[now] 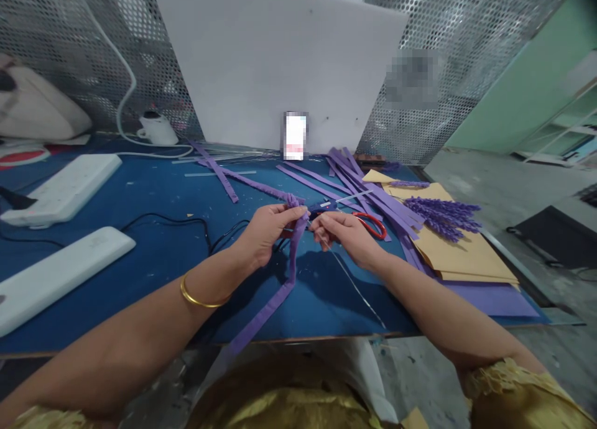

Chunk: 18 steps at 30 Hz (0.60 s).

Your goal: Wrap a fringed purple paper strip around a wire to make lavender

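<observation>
My left hand (267, 231) is closed, with thumb and fingers pinching a folded purple paper strip (293, 249). The strip is bunched up above the thumb, and its long tail hangs over the table's front edge. Close beside it, my right hand (344, 233) is closed in a pinch on a thin pale wire (352, 281), which slants down to the right. Where the wire meets the strip is mostly covered by my fingertips. Just behind both hands lies a blue glue gun (326, 205) with a clear stick in its back. Red-handled scissors (380, 229) rest beside my right hand.
Purple strips (373, 189) lie in a pile at right, near purple lavender-like sprigs (443, 214) on tan paper (466, 258). White power strips (69, 186) and a black cord (177, 216) occupy the left. A phone (294, 135) leans against the white board (284, 56).
</observation>
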Available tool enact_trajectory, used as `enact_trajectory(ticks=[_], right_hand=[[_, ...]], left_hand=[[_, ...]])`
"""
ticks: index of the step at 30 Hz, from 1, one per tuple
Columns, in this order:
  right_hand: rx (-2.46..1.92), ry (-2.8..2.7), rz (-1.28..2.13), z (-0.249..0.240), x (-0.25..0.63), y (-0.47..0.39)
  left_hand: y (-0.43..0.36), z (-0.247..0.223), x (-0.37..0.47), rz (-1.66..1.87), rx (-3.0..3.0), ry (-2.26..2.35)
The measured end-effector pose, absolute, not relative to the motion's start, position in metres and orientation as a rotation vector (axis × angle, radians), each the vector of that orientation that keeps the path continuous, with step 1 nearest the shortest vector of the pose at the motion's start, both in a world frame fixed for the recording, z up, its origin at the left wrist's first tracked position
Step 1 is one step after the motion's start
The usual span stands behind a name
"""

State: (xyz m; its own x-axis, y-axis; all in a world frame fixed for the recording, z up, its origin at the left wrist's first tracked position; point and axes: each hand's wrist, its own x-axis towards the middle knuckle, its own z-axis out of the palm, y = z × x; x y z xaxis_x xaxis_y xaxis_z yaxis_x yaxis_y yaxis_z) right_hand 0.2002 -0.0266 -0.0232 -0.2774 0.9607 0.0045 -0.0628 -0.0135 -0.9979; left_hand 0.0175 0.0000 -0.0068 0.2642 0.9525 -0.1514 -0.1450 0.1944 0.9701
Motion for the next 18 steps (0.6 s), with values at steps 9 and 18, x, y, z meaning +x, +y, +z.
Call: enact_trajectory(ticks=[9,18], right_hand=[[-1.151,-1.477,0.958,-0.022,0.201,-0.024],[-1.094,-1.596,1.003,-0.027,0.197,-0.032]], left_hand=[[-0.001,-0.007,0.018,1.297,1.531,1.128],[-0.013,-0.007,0.019,1.129,2.08,0.983]])
